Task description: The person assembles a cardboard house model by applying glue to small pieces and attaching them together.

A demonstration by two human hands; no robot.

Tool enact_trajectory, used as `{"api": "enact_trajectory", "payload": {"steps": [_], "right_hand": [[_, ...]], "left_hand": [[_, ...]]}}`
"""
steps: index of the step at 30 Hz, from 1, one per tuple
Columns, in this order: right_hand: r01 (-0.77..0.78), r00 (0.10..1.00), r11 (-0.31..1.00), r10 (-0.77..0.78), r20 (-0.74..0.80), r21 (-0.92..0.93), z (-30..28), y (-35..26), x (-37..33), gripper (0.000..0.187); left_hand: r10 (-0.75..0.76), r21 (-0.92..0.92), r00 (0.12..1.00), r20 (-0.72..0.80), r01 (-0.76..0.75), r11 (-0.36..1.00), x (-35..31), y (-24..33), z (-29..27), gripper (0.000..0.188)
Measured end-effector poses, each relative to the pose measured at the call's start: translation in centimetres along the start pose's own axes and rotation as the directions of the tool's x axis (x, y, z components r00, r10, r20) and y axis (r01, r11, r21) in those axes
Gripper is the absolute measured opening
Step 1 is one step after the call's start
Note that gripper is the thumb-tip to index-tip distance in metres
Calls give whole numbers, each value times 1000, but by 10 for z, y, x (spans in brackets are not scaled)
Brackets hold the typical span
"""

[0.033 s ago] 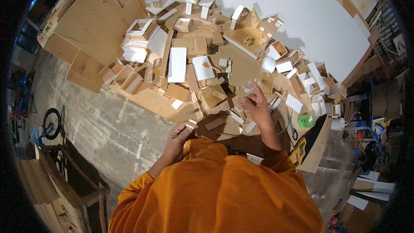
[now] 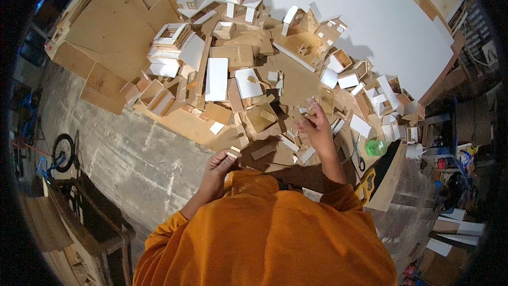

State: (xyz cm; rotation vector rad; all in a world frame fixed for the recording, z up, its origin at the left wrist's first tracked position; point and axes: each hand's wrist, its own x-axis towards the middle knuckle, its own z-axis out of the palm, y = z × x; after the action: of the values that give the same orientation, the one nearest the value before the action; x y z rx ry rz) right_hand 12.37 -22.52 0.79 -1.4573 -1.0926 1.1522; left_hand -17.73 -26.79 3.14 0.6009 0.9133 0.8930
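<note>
My left hand (image 2: 218, 167) is closed on a small cream-coloured wood block (image 2: 233, 152), pinched between thumb and fingers near my chest, at the table's front edge. My right hand (image 2: 316, 124) is raised over the loose scraps to the right, its fingers apart and slightly smeared, with nothing visible in them. Below it lie narrow offcuts (image 2: 289, 143) of white and brown board. Close to the left hand, a small flat strip (image 2: 263, 151) rests in shadow. A brown board piece (image 2: 262, 118) with a little block on top sits between the hands, farther back.
Small model houses (image 2: 304, 47) and open boxes (image 2: 159, 98) crowd the table. Scissors (image 2: 361, 160), a green translucent container (image 2: 375, 148) and a yellow-handled saw (image 2: 366, 185) lie to the right, by a white cup (image 2: 415, 151). A large white panel (image 2: 391, 21) spans the back.
My right hand has shifted very slightly, its fingers moving a little. The left hand keeps its hold on the wood block.
</note>
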Motion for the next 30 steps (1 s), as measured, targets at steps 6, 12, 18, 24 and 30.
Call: {"api": "enact_trajectory", "payload": {"steps": [6, 12, 18, 24, 30], "right_hand": [[91, 994, 889, -110, -18, -448, -19, 10, -12, 78], [52, 991, 815, 31, 134, -577, -9, 5, -30, 81], [-19, 999, 861, 38, 27, -509, -15, 17, -30, 73], [11, 1000, 882, -20, -15, -471, -13, 18, -39, 74], [36, 995, 822, -84, -59, -569, 5, 12, -48, 78]], "left_hand": [[-1, 13, 1000, 12, 1, 1000, 2, 2, -5, 16], [-12, 15, 999, 30, 11, 1000, 8, -4, -14, 15], [-31, 51, 998, 63, 28, 998, 8, 1, -10, 15], [-27, 56, 993, 114, 21, 998, 6, 8, -9, 17], [-16, 121, 976, 217, -11, 993, 9, 6, -9, 18]]}}
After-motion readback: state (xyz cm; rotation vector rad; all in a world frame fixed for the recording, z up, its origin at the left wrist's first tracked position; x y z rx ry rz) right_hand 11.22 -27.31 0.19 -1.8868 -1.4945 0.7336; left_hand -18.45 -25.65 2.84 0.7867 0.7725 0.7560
